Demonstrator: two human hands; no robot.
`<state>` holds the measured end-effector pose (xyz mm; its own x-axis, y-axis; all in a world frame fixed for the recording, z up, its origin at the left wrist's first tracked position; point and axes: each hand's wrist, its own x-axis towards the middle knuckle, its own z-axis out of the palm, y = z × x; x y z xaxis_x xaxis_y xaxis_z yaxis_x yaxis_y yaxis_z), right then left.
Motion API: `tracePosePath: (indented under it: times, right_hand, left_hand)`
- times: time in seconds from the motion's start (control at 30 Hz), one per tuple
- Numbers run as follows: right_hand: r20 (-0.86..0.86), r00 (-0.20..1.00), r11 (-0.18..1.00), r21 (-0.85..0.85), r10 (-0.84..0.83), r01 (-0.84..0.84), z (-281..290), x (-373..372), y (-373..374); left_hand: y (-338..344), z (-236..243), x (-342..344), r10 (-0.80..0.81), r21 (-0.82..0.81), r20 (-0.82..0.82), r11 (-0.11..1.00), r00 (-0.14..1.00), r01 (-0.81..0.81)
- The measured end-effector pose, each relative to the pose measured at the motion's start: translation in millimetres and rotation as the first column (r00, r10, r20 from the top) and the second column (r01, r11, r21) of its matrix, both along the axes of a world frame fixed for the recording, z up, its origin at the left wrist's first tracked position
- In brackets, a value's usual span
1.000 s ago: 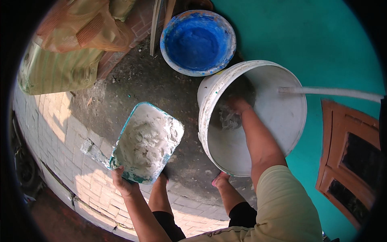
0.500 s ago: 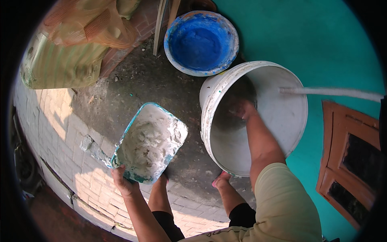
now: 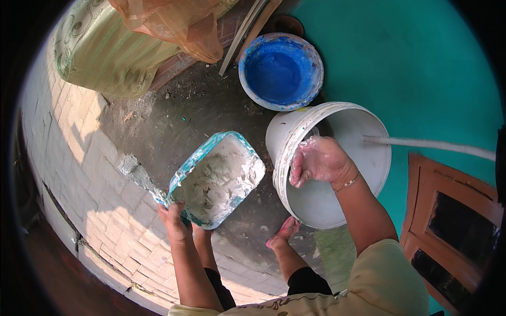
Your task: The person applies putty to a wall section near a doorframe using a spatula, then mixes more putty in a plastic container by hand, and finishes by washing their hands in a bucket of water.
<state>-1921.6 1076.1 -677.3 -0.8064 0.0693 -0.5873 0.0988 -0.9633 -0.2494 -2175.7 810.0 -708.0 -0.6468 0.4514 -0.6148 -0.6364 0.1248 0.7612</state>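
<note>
So your left hand (image 3: 175, 218) has the near left corner of that teal-rimmed tub (image 3: 196, 156), fingers clamped firmly around the edge with the thumb on top. The tub sits just beyond those fingers and off to their right, and there's a lumpy load of white paste (image 3: 219, 171) in it. A paste-caked scraper (image 3: 139, 176) pokes out past the tub, ahead and to the left of the same fingers; can't tell if they're pinning its handle too.

Your right hand (image 3: 321, 163) is over the mouth of the big white bucket (image 3: 358, 187). Fingers are wet and half curled into a loose cup, not closed on anything solid that I can see. Whether there's water in the palm, or whether they touch the rim, I can't tell. There's a bracelet (image 3: 348, 183) on that wrist, behind the fingers. A ribbed hose (image 3: 437, 144) runs into the bucket from their right, and the blue-stained basin (image 3: 246, 84) is beyond them, a bit left, next to the bucket.
</note>
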Motion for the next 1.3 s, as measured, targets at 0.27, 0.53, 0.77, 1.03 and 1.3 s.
tracePosePath:
  times: [0.27, 0.53, 0.77, 1.03, 1.3]
  right_hand:
    - [0.077, 0.986, 0.963, 0.238, -0.151, 0.129, 74.4, -71.6, -93.2]
    - [0.201, 0.941, 0.705, 0.708, -0.272, 0.052, 58.2, -53.0, -76.8]
    - [0.712, 0.664, 0.971, 0.216, -0.227, 0.100, -141.4, 87.4, -9.7]
    - [0.668, 0.647, 0.929, 0.284, -0.368, 0.236, -290.7, 199.2, 11.3]
    - [0.006, 0.987, 0.987, -0.003, 0.160, -0.160, 43.4, -6.2, -24.2]
  left_hand:
    - [9.8, -0.1, 9.4, 0.038, -0.013, 0.094, 0.999, 0.995, -0.037]
    - [-2.5, 1.0, 2.1, 0.034, -0.005, 0.112, 0.999, 0.993, -0.034]
    - [8.8, 3.3, 8.5, 0.060, 0.053, 0.154, 0.996, 0.986, -0.068]
    - [5.6, -19.1, 12.9, -0.043, 0.173, 0.137, 0.985, 0.990, 0.019]
    - [12.3, 4.5, 10.7, 0.037, 0.063, 0.074, 0.997, 0.997, -0.042]
